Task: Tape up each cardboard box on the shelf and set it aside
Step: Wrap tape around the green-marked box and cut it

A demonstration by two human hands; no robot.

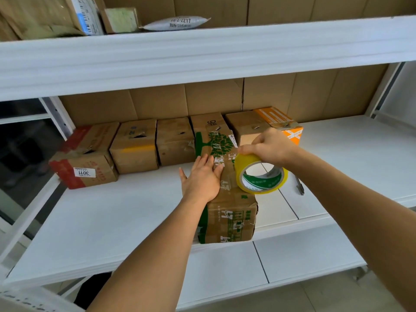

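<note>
White shelf, cardboard boxes in a row at mid-frame.
Left hand lies flat, fingers straight, on the green-printed box at centre; right hand grips the yellow tape roll over it.

I am standing in what looks like a parcel storeroom or small packing depot. In front of me is a white metal shelf lined at the back with flattened cardboard, carrying a row of worn cardboard boxes, one with a number sticker. The shelf above holds a grey mailer bag with a handwritten code and labelled packages.
</note>
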